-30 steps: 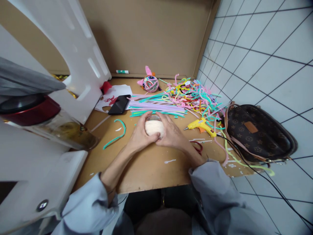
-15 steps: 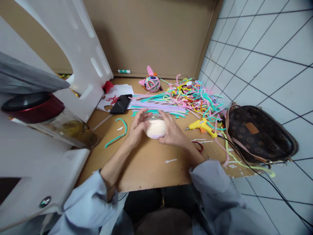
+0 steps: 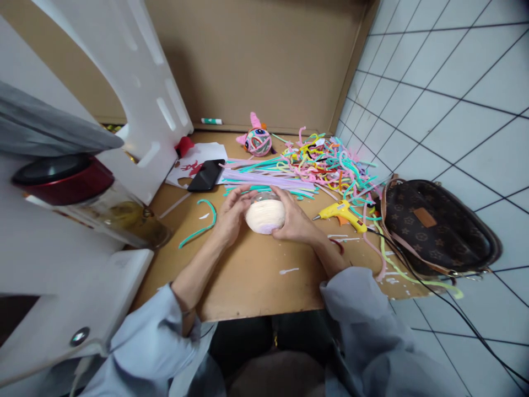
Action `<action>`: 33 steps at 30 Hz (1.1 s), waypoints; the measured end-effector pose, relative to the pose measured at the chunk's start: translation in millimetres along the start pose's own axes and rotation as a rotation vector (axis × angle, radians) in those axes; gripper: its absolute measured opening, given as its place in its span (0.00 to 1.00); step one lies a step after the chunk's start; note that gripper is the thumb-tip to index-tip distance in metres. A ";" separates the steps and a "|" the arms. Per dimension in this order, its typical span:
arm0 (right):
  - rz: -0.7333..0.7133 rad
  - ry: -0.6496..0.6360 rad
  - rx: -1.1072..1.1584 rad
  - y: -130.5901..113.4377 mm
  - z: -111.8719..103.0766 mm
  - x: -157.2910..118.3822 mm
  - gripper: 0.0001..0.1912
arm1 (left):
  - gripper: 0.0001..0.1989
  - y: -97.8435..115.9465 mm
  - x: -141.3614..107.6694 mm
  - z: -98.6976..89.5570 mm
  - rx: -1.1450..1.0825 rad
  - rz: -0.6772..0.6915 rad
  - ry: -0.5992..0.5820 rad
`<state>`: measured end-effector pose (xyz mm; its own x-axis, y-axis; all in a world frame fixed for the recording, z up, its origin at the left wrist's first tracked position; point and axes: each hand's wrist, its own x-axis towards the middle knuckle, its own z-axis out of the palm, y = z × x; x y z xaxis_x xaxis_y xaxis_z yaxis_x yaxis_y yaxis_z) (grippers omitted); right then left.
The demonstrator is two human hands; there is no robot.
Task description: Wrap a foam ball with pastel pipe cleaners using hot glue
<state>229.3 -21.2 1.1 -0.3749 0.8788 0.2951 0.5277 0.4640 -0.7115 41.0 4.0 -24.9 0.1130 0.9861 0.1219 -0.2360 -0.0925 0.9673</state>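
Between my two hands is a round ball (image 3: 265, 215), clear on its far side and covered in cream strands on the side toward me, with a pale lilac patch at the bottom. My left hand (image 3: 232, 216) curves round its left side. Round the right side wraps my right hand (image 3: 292, 218), thumb low near the lilac patch. Lilac and teal pipe cleaners (image 3: 264, 177) lie in a row just beyond the hands. To the right rests a yellow hot glue gun (image 3: 339, 214), and a single bent teal pipe cleaner (image 3: 212, 218) lies to the left.
A tangled heap of coloured pipe cleaners (image 3: 330, 162) fills the back right, near a brown handbag (image 3: 442, 226). At the back sits a decorated ball with pink ears (image 3: 258, 141). A black phone (image 3: 206, 175) lies on paper; a red-lidded bottle (image 3: 119, 215) stands left. Scissors (image 3: 339, 245) are partly hidden by my right forearm.
The ball has tipped slightly in my hands, showing more of its cream side. Both hands stay around it, and the view has shifted a little.
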 end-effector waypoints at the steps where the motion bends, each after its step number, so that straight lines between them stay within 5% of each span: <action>1: 0.003 -0.003 -0.007 -0.4 -0.2 0.1 0.56 | 0.25 -0.4 -0.2 0.0 0.021 0.018 0.005; 18: -0.019 0.020 0.040 3.7 2.8 0.5 0.56 | 0.23 -3.7 -1.9 3.3 0.048 0.104 0.053; 28: 0.132 0.052 0.209 17.8 0.4 3.0 0.58 | 0.49 8.0 -8.9 -3.9 0.299 0.115 -0.311; 33: 0.174 0.033 0.249 18.4 0.4 2.3 0.61 | 0.50 15.7 -15.4 1.3 0.529 0.117 -0.340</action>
<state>237.8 -10.7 -11.6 -0.2679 0.9479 0.1725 0.3769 0.2678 -0.8867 36.8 -12.8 -11.3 0.4361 0.8744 0.2128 0.2334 -0.3383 0.9116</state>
